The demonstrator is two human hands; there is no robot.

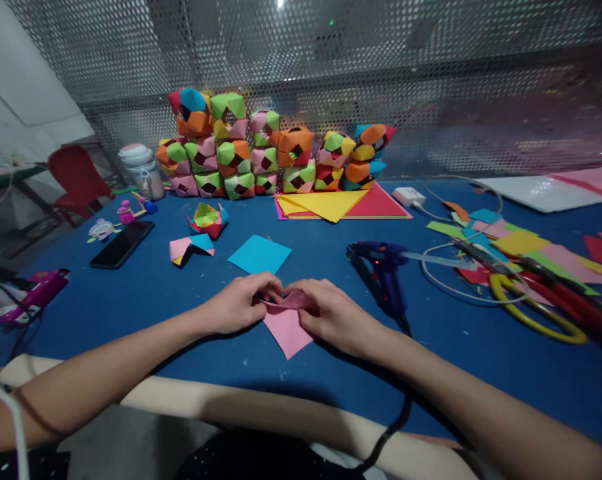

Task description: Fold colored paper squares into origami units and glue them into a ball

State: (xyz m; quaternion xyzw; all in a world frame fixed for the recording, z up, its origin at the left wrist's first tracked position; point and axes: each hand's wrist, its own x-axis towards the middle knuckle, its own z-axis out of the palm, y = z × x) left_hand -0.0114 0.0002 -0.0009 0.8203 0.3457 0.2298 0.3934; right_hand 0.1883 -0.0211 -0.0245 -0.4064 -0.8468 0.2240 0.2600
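A pink paper square (288,331) is pinched between my two hands, one corner pointing toward me and its far part bent up into a fold. My left hand (241,303) grips the left end of the fold with thumb and fingers. At the right end, my right hand (333,312) holds it the same way. Just beyond my fingers lies a flat blue paper square (259,254). Farther left are a small folded paper piece (191,247) in pink and blue and a partly joined paper unit (207,219) in green, yellow and red.
Stacked colourful paper modules (231,157) line the back, beside yellow and red sheets (341,203). A blue glue gun (383,267) stands to the right, with scissors (531,317) and paper scraps (525,247) beyond it. A phone (123,245) lies left, near a purple power strip (33,297).
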